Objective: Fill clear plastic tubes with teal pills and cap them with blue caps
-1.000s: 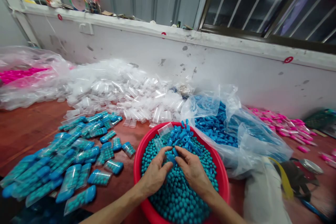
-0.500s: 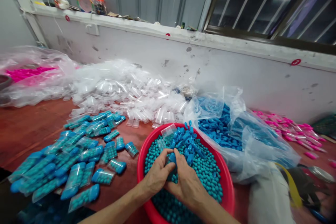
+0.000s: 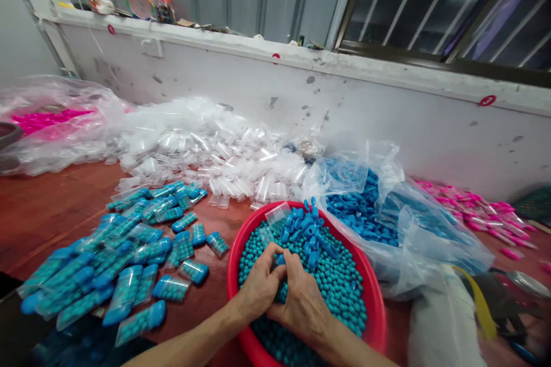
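Over a red basin (image 3: 233, 264) of teal beads (image 3: 344, 292), my left hand (image 3: 259, 284) and my right hand (image 3: 303, 292) meet at the fingertips. Both are closed round a small blue-capped container (image 3: 279, 260); only a bit of blue shows between the fingers, and the rest is hidden. Just beyond my fingers, loose blue caps (image 3: 305, 229) lie heaped on the beads. Beside them at the basin's far rim is an uncapped clear container (image 3: 278, 214).
Bead-filled containers with blue caps (image 3: 124, 292) are piled on the red table (image 3: 43, 195) at left. Behind lie clear empty containers (image 3: 215, 149). To the right are a plastic bag of blue caps (image 3: 361, 212), pink-capped pieces (image 3: 477, 209) and a white sack (image 3: 443, 321).
My fingertips have drawn closer over the container, so less of its blue top shows. Both hands stay over the basin; the view has shifted slightly.
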A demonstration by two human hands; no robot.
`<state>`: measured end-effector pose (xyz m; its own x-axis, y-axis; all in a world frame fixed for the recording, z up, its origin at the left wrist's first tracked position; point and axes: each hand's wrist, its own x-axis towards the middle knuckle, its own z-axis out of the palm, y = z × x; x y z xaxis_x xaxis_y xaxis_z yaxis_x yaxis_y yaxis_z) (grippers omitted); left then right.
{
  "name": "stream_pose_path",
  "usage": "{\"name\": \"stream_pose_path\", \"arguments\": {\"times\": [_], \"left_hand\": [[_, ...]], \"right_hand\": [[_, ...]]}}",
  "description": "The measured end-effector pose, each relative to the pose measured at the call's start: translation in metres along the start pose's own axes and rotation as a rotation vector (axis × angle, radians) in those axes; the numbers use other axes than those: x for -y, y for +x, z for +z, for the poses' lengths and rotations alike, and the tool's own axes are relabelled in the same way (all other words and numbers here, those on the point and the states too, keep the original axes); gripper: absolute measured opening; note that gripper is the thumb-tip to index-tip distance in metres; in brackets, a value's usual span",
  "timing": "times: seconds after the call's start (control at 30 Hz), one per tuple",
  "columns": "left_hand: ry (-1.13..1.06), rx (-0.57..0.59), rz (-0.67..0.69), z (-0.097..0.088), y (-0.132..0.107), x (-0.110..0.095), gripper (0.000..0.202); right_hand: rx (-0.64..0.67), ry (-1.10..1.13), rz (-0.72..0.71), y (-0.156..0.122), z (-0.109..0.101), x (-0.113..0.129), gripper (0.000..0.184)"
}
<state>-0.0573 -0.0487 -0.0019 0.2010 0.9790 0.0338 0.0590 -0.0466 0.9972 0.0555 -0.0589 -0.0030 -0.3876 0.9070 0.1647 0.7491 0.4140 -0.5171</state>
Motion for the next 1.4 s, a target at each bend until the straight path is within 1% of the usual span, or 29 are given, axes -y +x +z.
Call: {"name": "stream_pose_path", "arguments": {"times": [0.1, 0.17, 0.23, 0.3, 0.37, 0.43, 0.47, 0.5, 0.53, 0.57, 0.63, 0.67, 0.73, 0.83, 0.9, 0.93, 1.03, 1.07, 1.1, 1.13, 1.2, 1.27, 1.33, 1.4], "left_hand": [[0.099, -0.046, 0.027, -0.002, 0.001, -0.003, 0.009], [0.152, -0.07, 0.047, -0.013, 0.0, -0.008, 0.014], [0.196, -0.117, 0.058, -0.034, -0.004, -0.014, 0.02], [0.286, -0.224, 0.05, -0.063, -0.008, -0.018, 0.028], [0.507, -0.381, 0.015, -0.096, -0.011, -0.02, 0.033], [0.784, -0.541, -0.046, -0.122, -0.014, -0.016, 0.038], [0.902, -0.606, -0.06, -0.13, -0.014, -0.013, 0.039], [0.988, -0.64, -0.052, -0.134, -0.015, -0.01, 0.04], [1.042, -0.643, -0.02, -0.134, -0.015, -0.006, 0.04], [1.07, -0.617, 0.031, -0.131, -0.014, -0.003, 0.039], [1.089, -0.486, 0.156, -0.115, -0.012, 0.002, 0.036], [1.099, -0.412, 0.21, -0.105, -0.009, 0.003, 0.034], [1.136, -0.276, 0.284, -0.084, -0.004, 0.003, 0.034], [1.194, -0.13, 0.316, -0.058, 0.005, 0.0, 0.042], [1.19, -0.043, 0.291, -0.046, 0.009, 0.0, 0.045], [1.169, 0.001, 0.258, -0.041, 0.01, 0.001, 0.042], [1.077, 0.142, 0.119, -0.034, 0.009, 0.002, 0.027], [1.05, 0.189, 0.08, -0.033, 0.008, 0.003, 0.023], [1.031, 0.231, 0.051, -0.032, 0.006, 0.003, 0.019], [1.023, 0.266, 0.029, -0.032, 0.005, 0.004, 0.017], [1.021, 0.303, -0.017, -0.03, 0.003, 0.004, 0.014], [0.987, 0.31, -0.064, -0.025, 0.005, 0.005, 0.014], [0.911, 0.32, -0.085, -0.016, 0.01, 0.006, 0.017], [0.829, 0.329, -0.09, -0.002, 0.017, 0.008, 0.021]], "right_hand": [[0.101, 0.079, -0.026, 0.002, -0.007, -0.004, 0.076], [0.156, 0.134, -0.048, 0.004, -0.014, -0.01, 0.08], [0.168, 0.163, -0.057, 0.007, -0.022, -0.017, 0.073], [0.158, 0.142, -0.069, 0.011, -0.029, -0.023, 0.054], [0.139, 0.063, -0.086, 0.018, -0.034, -0.025, 0.037], [0.122, -0.07, -0.097, 0.026, -0.035, -0.022, 0.03], [0.117, -0.148, -0.099, 0.031, -0.034, -0.019, 0.03], [0.12, -0.228, -0.1, 0.037, -0.031, -0.016, 0.032], [0.126, -0.306, -0.101, 0.043, -0.026, -0.012, 0.036], [0.134, -0.375, -0.099, 0.049, -0.02, -0.008, 0.042], [0.145, -0.468, -0.096, 0.061, -0.009, -0.004, 0.047], [0.149, -0.49, -0.097, 0.066, -0.004, -0.003, 0.044], [0.155, -0.496, -0.105, 0.073, 0.002, -0.003, 0.03], [0.16, -0.469, -0.134, 0.072, -0.001, -0.007, 0.023], [0.173, -0.391, -0.157, 0.064, -0.007, -0.011, 0.018], [0.181, -0.302, -0.166, 0.058, -0.01, -0.013, 0.016], [0.202, 0.011, -0.166, 0.036, -0.021, -0.019, 0.014], [0.203, 0.047, -0.159, 0.028, -0.025, -0.021, 0.015], [0.204, 0.011, -0.143, 0.021, -0.029, -0.024, 0.016], [0.208, -0.078, -0.11, 0.014, -0.034, -0.027, 0.018], [0.227, -0.332, 0.018, 0.003, -0.043, -0.035, 0.018], [0.262, -0.553, 0.166, -0.004, -0.047, -0.043, 0.017], [0.293, -0.641, 0.248, -0.006, -0.045, -0.049, 0.022], [0.324, -0.586, 0.25, -0.004, -0.039, -0.052, 0.027]]}}
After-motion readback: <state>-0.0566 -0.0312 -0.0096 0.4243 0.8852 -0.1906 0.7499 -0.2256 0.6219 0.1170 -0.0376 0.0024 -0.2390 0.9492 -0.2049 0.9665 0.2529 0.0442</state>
